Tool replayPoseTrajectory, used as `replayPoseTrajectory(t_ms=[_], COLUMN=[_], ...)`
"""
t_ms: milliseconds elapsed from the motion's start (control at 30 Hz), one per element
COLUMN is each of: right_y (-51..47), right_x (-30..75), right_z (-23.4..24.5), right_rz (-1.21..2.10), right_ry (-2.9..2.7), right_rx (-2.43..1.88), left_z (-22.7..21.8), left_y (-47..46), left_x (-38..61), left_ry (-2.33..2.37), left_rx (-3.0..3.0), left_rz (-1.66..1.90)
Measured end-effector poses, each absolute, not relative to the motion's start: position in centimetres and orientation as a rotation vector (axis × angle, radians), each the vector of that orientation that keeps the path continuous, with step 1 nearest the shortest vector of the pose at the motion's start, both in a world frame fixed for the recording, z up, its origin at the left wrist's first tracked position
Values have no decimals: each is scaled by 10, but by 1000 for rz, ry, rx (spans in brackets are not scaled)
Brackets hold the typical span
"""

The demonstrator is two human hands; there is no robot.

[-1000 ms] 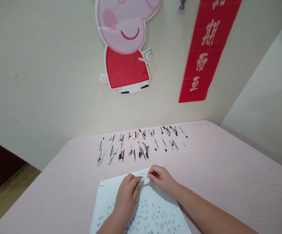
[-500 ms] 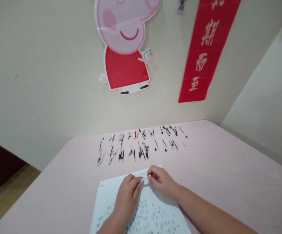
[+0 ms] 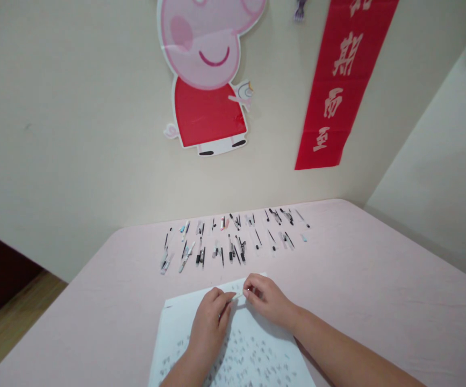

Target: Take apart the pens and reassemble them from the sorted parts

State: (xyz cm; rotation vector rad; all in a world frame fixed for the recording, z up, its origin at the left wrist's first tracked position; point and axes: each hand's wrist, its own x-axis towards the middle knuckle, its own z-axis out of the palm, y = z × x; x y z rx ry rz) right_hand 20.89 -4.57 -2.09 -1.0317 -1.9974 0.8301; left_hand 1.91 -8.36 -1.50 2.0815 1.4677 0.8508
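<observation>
My left hand (image 3: 212, 321) is closed, its thumb and fingers pinching a thin pale pen piece (image 3: 238, 295). From the other side, the fingertips of my right hand (image 3: 268, 299) close on the far end of the same piece. Only a short stretch of it shows between the two hands; the rest is hidden by fingers. Both hands are over the upper part of a white paper sheet (image 3: 184, 314), which carries many small dark and bluish marks. My left forearm covers part of these marks.
Beyond the paper, several pens and pen parts (image 3: 200, 258) lie in two rough rows on the pink-covered table (image 3: 378, 279). A wall stands behind the table's far edge, bearing a pink pig cutout (image 3: 210, 113) and a red banner (image 3: 337, 97).
</observation>
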Motion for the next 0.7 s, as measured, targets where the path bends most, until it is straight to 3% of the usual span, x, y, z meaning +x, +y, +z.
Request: replayPoseTrajectory(t_ms=[700], right_y=[-45], right_x=[210], right_z=[-22], right_rz=[869], right_ry=[-1980], right_rx=[-1067], left_z=[-15], left_y=[-84], left_x=[19], left_ry=[1459], left_rx=[2087], left_rz=[880])
